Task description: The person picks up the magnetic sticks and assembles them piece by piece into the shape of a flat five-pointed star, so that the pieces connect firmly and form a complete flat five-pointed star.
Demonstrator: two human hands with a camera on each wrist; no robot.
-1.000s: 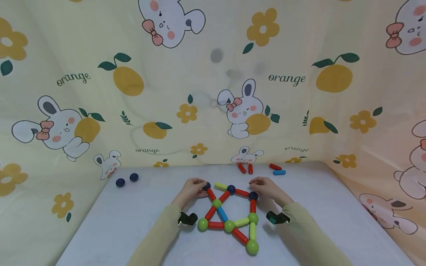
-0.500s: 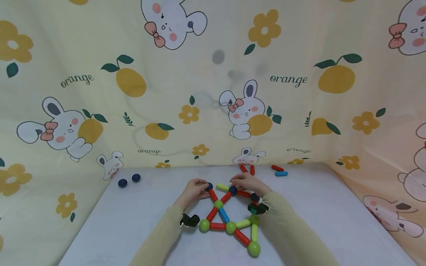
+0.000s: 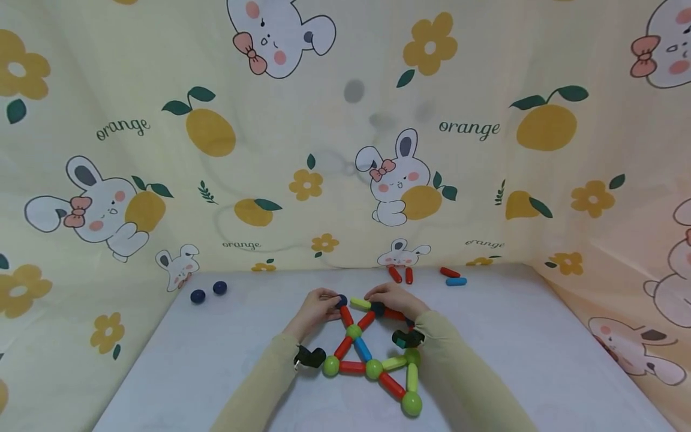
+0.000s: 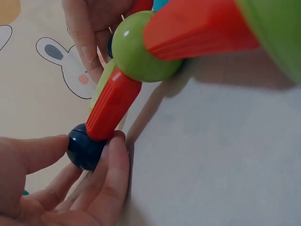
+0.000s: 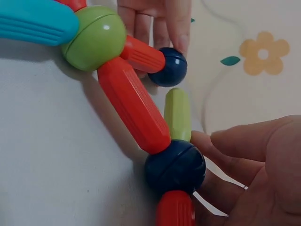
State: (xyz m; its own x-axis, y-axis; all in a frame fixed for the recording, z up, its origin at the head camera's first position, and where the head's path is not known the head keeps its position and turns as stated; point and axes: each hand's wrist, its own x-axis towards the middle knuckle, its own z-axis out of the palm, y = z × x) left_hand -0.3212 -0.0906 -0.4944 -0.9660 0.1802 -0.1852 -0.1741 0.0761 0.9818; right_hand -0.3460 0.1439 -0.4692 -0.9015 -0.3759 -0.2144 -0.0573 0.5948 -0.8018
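A flat frame of red, blue and lime rods joined by green and dark blue balls lies on the table. My left hand (image 3: pixel 315 313) pinches the dark blue ball (image 4: pixel 86 147) at the frame's upper left, thumb against one side and fingers round the other. That ball carries a red rod (image 4: pixel 113 104) leading to a green ball (image 4: pixel 141 46). My right hand (image 3: pixel 396 300) is at the middle dark blue ball (image 5: pixel 175 165), fingertips beside it and the base of its lime rod (image 5: pixel 178 113); the thumb stands apart from both. The lime rod's free end points toward the left-hand ball.
Two loose dark blue balls, one a dark blue ball (image 3: pixel 219 288) at the back left, lie on the table (image 3: pixel 216 354). Several loose rods lie at the back right, including a blue rod (image 3: pixel 456 281) and a red rod (image 3: pixel 409 275). A patterned cloth (image 3: pixel 302 132) hangs behind.
My right hand has moved left from the right-hand dark blue ball to the middle one and its lime rod. The left hand stays on its ball.
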